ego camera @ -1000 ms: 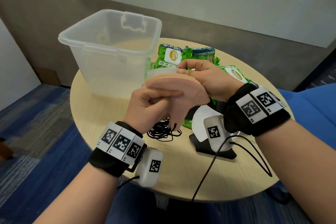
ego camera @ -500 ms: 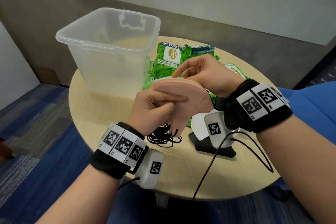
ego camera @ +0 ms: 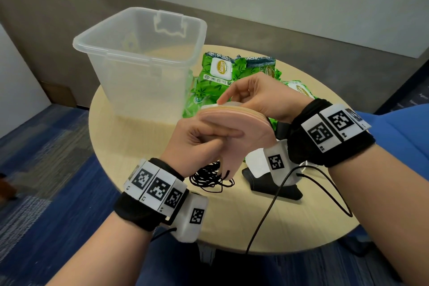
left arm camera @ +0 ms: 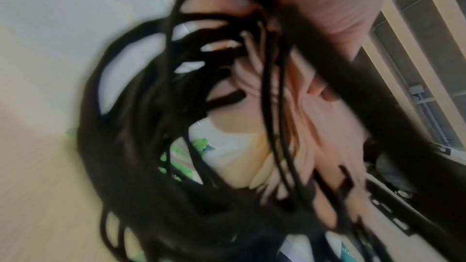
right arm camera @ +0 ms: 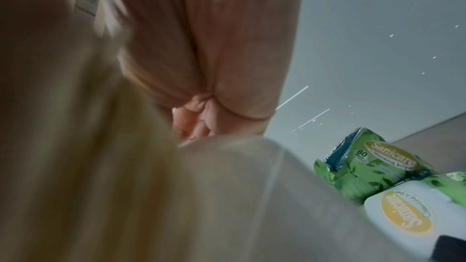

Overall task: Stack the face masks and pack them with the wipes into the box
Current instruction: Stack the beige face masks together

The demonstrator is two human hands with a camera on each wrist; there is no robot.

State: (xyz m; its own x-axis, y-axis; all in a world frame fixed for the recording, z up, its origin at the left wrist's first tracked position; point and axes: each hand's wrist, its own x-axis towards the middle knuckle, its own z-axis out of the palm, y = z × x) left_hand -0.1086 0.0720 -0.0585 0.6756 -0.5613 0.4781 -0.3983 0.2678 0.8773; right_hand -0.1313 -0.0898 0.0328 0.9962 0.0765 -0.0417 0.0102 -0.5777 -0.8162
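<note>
Just in front of the box (ego camera: 141, 62), the left hand (ego camera: 199, 144) clamps the mask stack (ego camera: 234, 121) on edge (loops dangling); the right hand (ego camera: 262, 97) rests straight fingers atop. The box lies up-left, nearer the left hand.

box (ego camera: 144, 72): clear, smooth plastic
wipes (ego camera: 220, 72): glossy green film packs
face masks (ego camera: 234, 121): matt peach cloth
tabletop (ego camera: 232, 223): pale smooth wood grain

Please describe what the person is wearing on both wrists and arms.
Each wrist carries a black fabric band with white square-code tags: left band, right band. Under each wrist hangs a white camera housing with its own code tag: left, right. Thin black cables run from them. The forearms are bare, with no sleeves.
</note>
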